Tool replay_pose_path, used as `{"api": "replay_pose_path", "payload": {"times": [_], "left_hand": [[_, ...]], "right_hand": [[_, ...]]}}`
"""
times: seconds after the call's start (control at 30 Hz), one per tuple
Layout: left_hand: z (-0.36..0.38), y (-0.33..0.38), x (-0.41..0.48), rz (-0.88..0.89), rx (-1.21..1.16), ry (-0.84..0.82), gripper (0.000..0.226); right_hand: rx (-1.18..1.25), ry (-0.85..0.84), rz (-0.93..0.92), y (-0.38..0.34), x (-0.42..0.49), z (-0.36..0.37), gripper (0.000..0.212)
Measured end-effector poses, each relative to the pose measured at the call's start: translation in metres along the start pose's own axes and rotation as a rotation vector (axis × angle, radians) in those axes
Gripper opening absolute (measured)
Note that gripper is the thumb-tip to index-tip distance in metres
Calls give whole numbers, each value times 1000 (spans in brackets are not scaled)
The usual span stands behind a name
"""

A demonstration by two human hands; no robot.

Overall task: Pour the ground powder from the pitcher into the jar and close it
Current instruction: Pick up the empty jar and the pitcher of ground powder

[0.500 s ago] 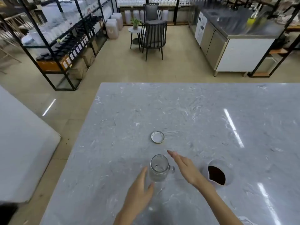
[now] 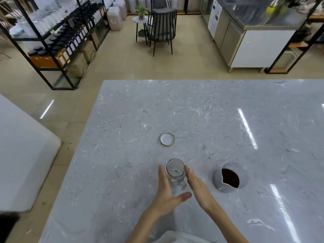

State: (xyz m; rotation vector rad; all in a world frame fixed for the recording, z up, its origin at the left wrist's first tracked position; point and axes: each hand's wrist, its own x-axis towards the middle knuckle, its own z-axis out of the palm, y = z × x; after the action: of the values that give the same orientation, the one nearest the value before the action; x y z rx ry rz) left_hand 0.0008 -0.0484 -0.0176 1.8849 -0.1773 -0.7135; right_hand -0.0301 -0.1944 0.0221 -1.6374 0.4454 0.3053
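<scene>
An empty clear glass jar (image 2: 175, 170) with a small side handle stands upright on the grey marble table (image 2: 210, 111), near its front. My left hand (image 2: 165, 192) lies flat along the jar's left side, with the thumb reaching across its near side. My right hand (image 2: 197, 185) is flat against the jar's right side, fingers straight. Neither hand is wrapped around the jar. The jar's round metal lid (image 2: 167, 139) lies inside-up on the table just beyond the jar. A pale grey pitcher (image 2: 217, 179) holding dark brown ground powder (image 2: 230, 178) stands to the right of my right hand.
The table's left edge runs close by, with floor and a white surface (image 2: 22, 155) beyond it. Farther off are black shelving racks (image 2: 57, 41), a dark chair (image 2: 162, 30) with a small side table, and a steel counter (image 2: 254, 32).
Both hands have closed in on the jar from either side. My left hand moved forward beside it and my right hand drew in against its right side. Jar, lid and pitcher stayed in place.
</scene>
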Motion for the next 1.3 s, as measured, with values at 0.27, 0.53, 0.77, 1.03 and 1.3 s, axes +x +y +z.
{"api": "replay_pose_path", "payload": {"times": [0.27, 0.53, 0.77, 1.03, 1.3], "left_hand": [[-10, 8, 7, -14, 112, 125, 125], [5, 14, -30, 58, -83, 56, 99], [22, 15, -27, 115, 7, 75, 107], [8, 20, 3, 170, 185, 158, 99], [-5, 21, 18, 252, 309, 157, 93]], "right_hand": [[32, -9, 79, 16, -7, -23, 75], [-32, -15, 13, -12, 36, -26, 74], [-12, -111, 25, -7, 36, -8, 69], [167, -62, 26, 14, -3, -8, 38], [60, 15, -126, 23, -32, -13, 51]]}}
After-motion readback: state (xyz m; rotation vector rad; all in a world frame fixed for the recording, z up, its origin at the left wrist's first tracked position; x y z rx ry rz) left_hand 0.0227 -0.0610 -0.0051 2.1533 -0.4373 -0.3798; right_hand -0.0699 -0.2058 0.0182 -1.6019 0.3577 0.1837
